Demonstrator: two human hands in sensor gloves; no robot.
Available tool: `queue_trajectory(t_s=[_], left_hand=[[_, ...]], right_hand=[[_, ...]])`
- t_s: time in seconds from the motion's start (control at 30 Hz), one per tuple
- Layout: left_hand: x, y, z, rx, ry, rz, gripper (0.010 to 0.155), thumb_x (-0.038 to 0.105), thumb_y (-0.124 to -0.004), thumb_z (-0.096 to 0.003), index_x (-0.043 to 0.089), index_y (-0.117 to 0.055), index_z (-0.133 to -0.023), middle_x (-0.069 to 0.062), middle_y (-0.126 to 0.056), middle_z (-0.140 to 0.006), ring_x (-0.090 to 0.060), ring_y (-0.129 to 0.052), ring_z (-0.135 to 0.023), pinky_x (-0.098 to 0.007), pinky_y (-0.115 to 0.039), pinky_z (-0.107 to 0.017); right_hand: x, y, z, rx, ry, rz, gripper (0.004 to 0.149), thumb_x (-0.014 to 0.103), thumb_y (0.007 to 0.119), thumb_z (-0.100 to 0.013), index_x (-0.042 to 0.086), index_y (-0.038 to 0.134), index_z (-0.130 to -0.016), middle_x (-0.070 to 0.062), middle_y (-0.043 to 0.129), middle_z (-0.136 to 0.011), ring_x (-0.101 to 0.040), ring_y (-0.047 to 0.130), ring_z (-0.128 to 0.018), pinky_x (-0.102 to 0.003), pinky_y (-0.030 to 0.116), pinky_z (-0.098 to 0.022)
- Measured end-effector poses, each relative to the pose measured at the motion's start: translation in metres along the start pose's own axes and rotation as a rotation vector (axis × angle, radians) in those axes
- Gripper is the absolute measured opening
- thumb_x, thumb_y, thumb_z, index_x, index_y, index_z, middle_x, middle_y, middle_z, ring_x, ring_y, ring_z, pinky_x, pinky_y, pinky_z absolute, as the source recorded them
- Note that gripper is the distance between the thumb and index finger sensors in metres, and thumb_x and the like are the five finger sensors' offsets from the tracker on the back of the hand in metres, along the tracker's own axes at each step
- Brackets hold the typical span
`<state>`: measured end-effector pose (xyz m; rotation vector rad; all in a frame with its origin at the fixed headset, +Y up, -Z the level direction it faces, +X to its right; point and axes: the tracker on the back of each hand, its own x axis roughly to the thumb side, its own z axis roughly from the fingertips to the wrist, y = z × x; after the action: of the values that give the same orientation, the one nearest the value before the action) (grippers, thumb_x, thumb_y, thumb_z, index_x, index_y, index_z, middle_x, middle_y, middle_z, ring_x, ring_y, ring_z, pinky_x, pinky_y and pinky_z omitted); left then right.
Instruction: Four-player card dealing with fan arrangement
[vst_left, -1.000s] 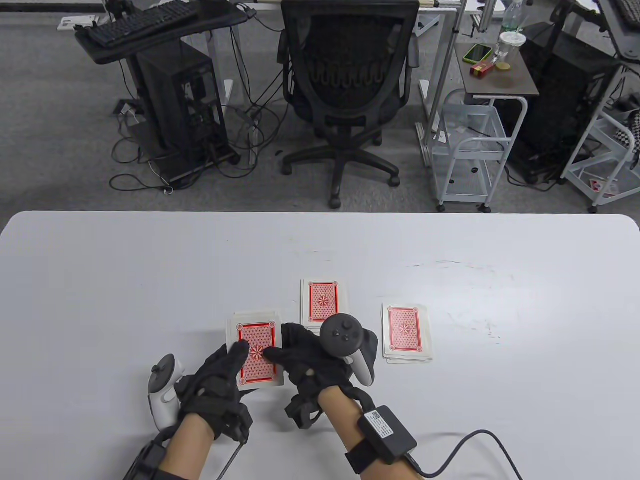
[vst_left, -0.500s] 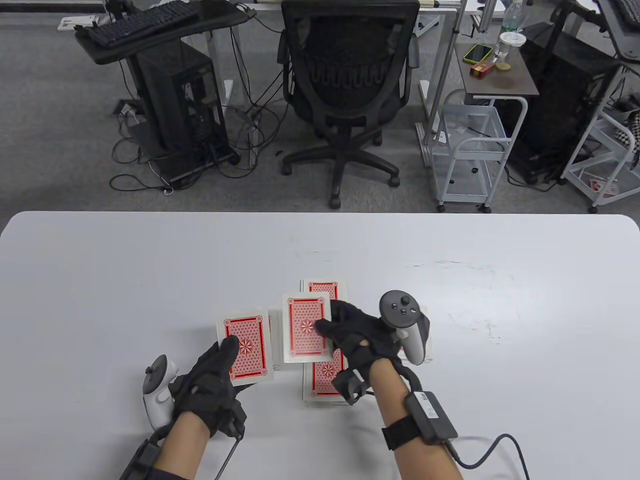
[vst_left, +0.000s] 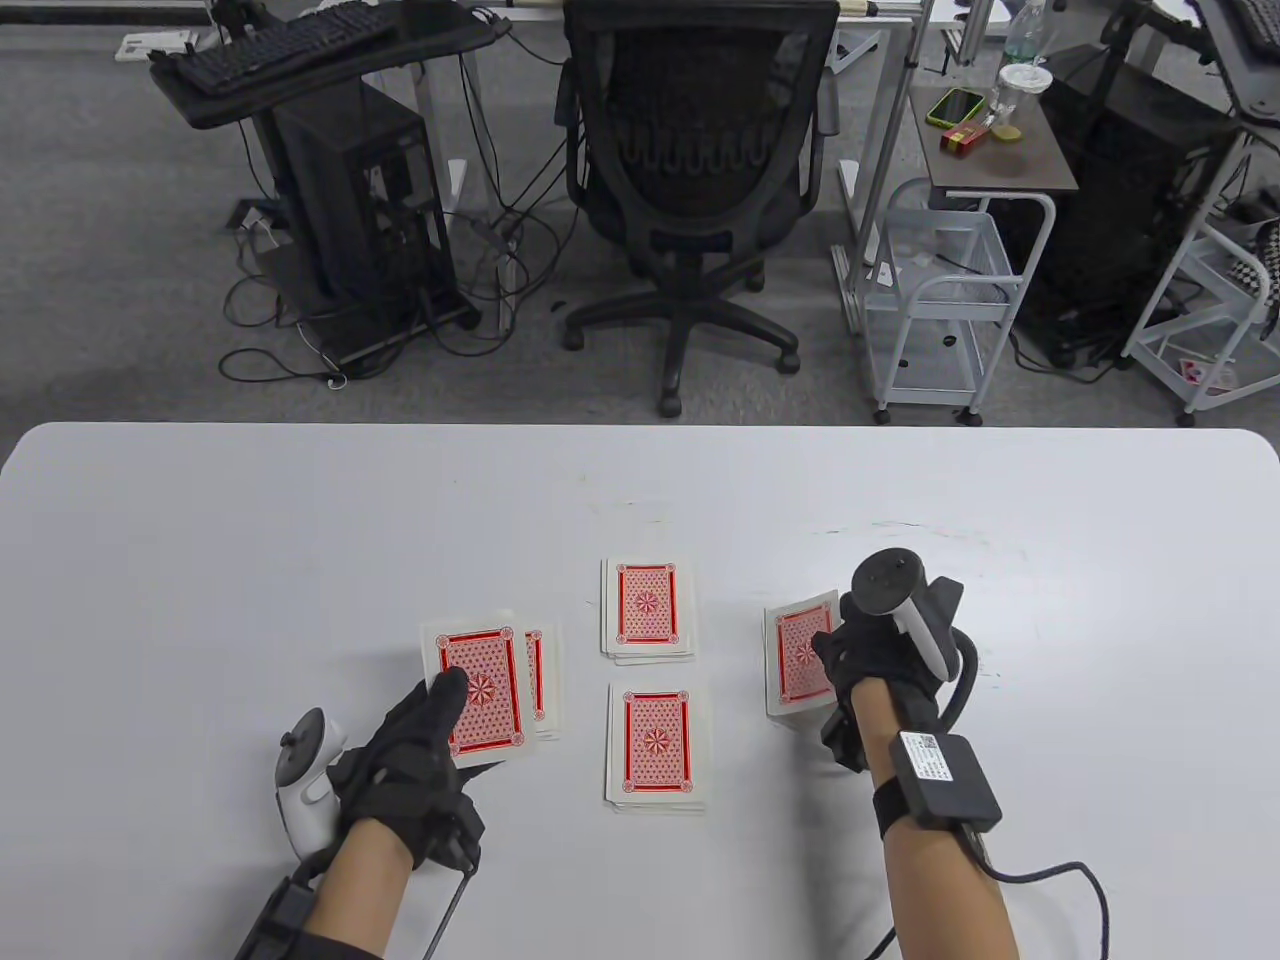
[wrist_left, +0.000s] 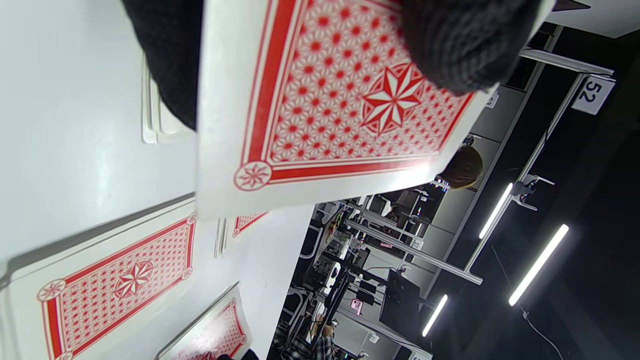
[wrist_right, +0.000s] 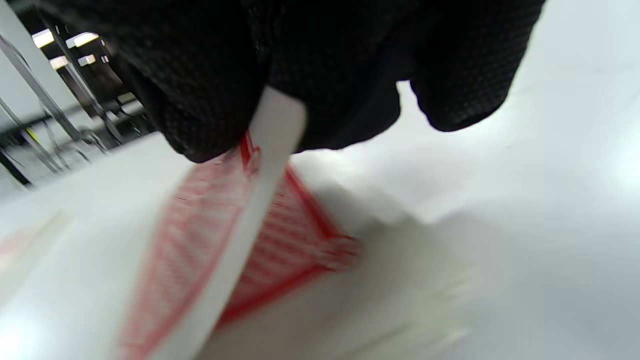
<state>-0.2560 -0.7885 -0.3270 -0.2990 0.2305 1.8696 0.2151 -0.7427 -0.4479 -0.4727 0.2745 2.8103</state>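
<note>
My left hand (vst_left: 440, 705) holds the red-backed deck (vst_left: 478, 690), thumb on top, just over the left pile (vst_left: 543, 680). In the left wrist view the deck (wrist_left: 325, 100) fills the top under my thumb (wrist_left: 460, 45). My right hand (vst_left: 845, 650) pinches a single card (vst_left: 800, 650) by its edge, tilted, over the right pile (vst_left: 790, 712). The right wrist view shows the fingers (wrist_right: 210, 75) pinching that card (wrist_right: 240, 210) just above the pile (wrist_right: 305, 240). A far pile (vst_left: 647, 610) and a near pile (vst_left: 655, 745) lie face down in the middle.
The white table (vst_left: 250, 540) runs wide on both sides of the piles. An office chair (vst_left: 690, 150) and a wire cart (vst_left: 940, 290) stand beyond the far edge. The near pile (wrist_left: 120, 280) shows in the left wrist view.
My right hand took the top card off the deck and carried it right, past the middle piles, to the right pile. My left hand drifted slightly left with the deck.
</note>
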Motion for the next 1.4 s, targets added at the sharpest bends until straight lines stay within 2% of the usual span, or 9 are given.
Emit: queue_trajectory(t_s=[0.13, 0.27, 0.47, 0.57, 0.7, 0.87, 0.97, 1.07, 1.4], left_hand=[[0.0, 0.0, 0.0, 0.004, 0.001, 0.001, 0.043, 0.052, -0.079, -0.0509, 0.033, -0.078, -0.09, 0.009, -0.094, -0.085, -0.022, -0.103, -0.073, -0.042, -0.088, -0.053], [0.0, 0.001, 0.0, 0.006, -0.002, 0.0, 0.044, 0.052, -0.079, -0.0508, 0.033, -0.078, -0.09, 0.01, -0.094, -0.085, -0.022, -0.103, -0.073, -0.042, -0.088, -0.053], [0.001, -0.005, 0.002, -0.006, -0.017, -0.007, 0.044, 0.052, -0.08, -0.0505, 0.033, -0.078, -0.09, 0.009, -0.095, -0.085, -0.022, -0.103, -0.072, -0.042, -0.088, -0.052], [0.0, -0.009, 0.003, -0.015, -0.019, -0.015, 0.044, 0.051, -0.08, -0.0502, 0.032, -0.079, -0.089, 0.009, -0.095, -0.084, -0.022, -0.103, -0.071, -0.043, -0.088, -0.052], [-0.001, -0.015, 0.004, -0.027, -0.022, -0.036, 0.043, 0.051, -0.081, -0.0498, 0.032, -0.08, -0.089, 0.009, -0.096, -0.084, -0.022, -0.104, -0.071, -0.043, -0.089, -0.051], [-0.003, -0.021, 0.004, -0.056, -0.012, -0.064, 0.043, 0.051, -0.081, -0.0499, 0.033, -0.079, -0.089, 0.008, -0.095, -0.084, -0.023, -0.104, -0.071, -0.043, -0.088, -0.052], [-0.006, -0.026, 0.004, -0.062, -0.007, -0.08, 0.043, 0.05, -0.081, -0.0496, 0.033, -0.08, -0.089, 0.009, -0.096, -0.083, -0.023, -0.104, -0.07, -0.043, -0.089, -0.051], [-0.006, -0.03, 0.004, -0.076, -0.007, -0.097, 0.043, 0.05, -0.082, -0.0495, 0.033, -0.08, -0.089, 0.009, -0.096, -0.083, -0.022, -0.104, -0.07, -0.043, -0.089, -0.051], [-0.005, -0.033, 0.005, -0.085, -0.018, -0.102, 0.044, 0.05, -0.079, -0.0497, 0.031, -0.08, -0.089, 0.007, -0.096, -0.084, -0.023, -0.104, -0.07, -0.043, -0.089, -0.051]], right_hand=[[0.008, 0.013, -0.001, -0.025, 0.008, 0.205, 0.074, 0.039, 0.091, -0.046, 0.011, 0.056, -0.104, -0.004, 0.079, -0.081, -0.018, 0.095, -0.046, -0.058, 0.069, -0.054], [0.011, 0.008, 0.007, -0.055, -0.007, 0.208, 0.074, 0.043, 0.089, -0.047, 0.011, 0.055, -0.105, -0.005, 0.078, -0.082, -0.019, 0.095, -0.048, -0.058, 0.069, -0.055], [0.046, -0.025, 0.046, -0.054, -0.166, -0.03, 0.072, 0.046, 0.082, -0.052, 0.01, 0.052, -0.107, -0.009, 0.075, -0.088, -0.024, 0.096, -0.057, -0.059, 0.068, -0.056], [0.073, -0.027, 0.073, -0.014, -0.308, -0.227, 0.068, 0.046, 0.078, -0.055, 0.008, 0.053, -0.107, -0.012, 0.074, -0.09, -0.027, 0.096, -0.061, -0.059, 0.068, -0.056], [0.112, -0.004, 0.114, -0.009, -0.509, -0.498, 0.063, 0.044, 0.076, -0.057, 0.007, 0.058, -0.104, -0.012, 0.076, -0.088, -0.027, 0.097, -0.059, -0.06, 0.069, -0.054], [0.146, 0.035, 0.138, 0.091, -0.648, -0.675, 0.066, 0.047, 0.077, -0.056, 0.008, 0.057, -0.105, -0.012, 0.075, -0.09, -0.029, 0.096, -0.063, -0.061, 0.069, -0.054], [0.159, 0.051, 0.143, 0.164, -0.652, -0.698, 0.072, 0.049, 0.084, -0.051, 0.007, 0.056, -0.103, -0.01, 0.074, -0.088, -0.03, 0.095, -0.065, -0.062, 0.068, -0.055], [0.163, 0.057, 0.145, 0.169, -0.614, -0.629, 0.061, 0.04, 0.09, -0.048, 0.013, 0.064, -0.095, -0.002, 0.081, -0.078, -0.022, 0.099, -0.056, -0.061, 0.071, -0.053], [0.139, 0.054, 0.126, 0.255, -0.536, -0.782, 0.06, 0.034, 0.093, -0.044, 0.007, 0.071, -0.093, -0.001, 0.092, -0.069, -0.02, 0.107, -0.049, -0.058, 0.075, -0.052]])
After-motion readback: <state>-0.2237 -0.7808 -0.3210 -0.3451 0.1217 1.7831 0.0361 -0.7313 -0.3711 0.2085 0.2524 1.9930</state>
